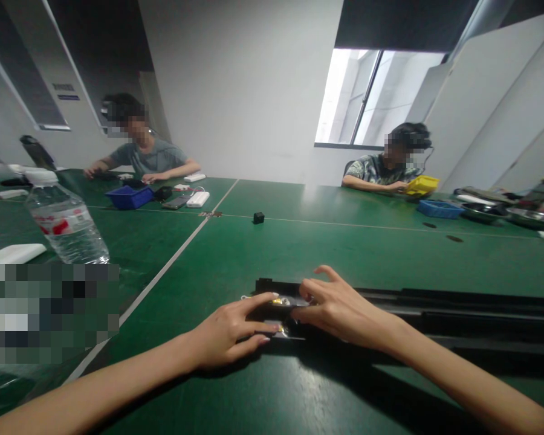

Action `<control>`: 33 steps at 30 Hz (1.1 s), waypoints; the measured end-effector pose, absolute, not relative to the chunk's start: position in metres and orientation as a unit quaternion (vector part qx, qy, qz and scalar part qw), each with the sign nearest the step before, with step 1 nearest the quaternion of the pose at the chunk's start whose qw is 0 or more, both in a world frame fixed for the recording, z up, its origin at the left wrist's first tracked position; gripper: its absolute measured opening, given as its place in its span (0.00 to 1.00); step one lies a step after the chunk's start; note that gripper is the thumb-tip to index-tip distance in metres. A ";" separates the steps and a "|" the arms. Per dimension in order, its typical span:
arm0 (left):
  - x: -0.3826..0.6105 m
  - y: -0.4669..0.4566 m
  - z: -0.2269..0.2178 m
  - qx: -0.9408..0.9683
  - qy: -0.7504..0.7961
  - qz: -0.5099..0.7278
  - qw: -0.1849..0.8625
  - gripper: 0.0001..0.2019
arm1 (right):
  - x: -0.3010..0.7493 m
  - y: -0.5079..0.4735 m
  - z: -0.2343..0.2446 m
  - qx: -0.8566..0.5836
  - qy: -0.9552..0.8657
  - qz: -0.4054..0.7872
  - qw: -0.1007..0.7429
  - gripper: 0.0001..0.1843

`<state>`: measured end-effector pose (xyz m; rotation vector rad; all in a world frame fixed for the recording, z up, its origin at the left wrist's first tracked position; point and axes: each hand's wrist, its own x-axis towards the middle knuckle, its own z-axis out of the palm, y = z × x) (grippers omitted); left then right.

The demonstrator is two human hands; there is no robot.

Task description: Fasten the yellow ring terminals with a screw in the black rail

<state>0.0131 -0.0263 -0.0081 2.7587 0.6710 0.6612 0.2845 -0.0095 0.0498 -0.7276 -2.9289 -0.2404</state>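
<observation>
Long black strips (462, 317) lie side by side on the green table and run off to the right. My left hand (236, 329) rests at their left end, its fingers stretched out and apart. Beside its fingertips sit a small gold-and-silver part (281, 301) and a second small yellowish piece (281, 329); their exact kind is too blurred to tell. Over the same end my right hand (333, 308) bends down, index finger raised, the other fingers curled in against the black strips. Whatever those curled fingers grip is hidden.
A water bottle (68, 220) stands at left near a pixelated area. One small black cube (258, 218) sits mid-table. Across the table are two people, a blue bin (129, 197), a white power bank (198, 199), a yellow bin (422, 185) and a light-blue basket (439, 209).
</observation>
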 end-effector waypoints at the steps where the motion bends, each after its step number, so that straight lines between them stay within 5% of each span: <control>1: 0.013 -0.026 -0.009 0.940 0.228 0.227 0.113 0.15 | 0.285 -0.009 0.050 -0.238 -0.966 -0.077 0.059 0.12; 33: 0.013 -0.025 -0.013 0.939 0.227 0.233 0.107 0.16 | 0.276 -0.020 0.054 -0.278 -0.957 -0.082 0.005 0.09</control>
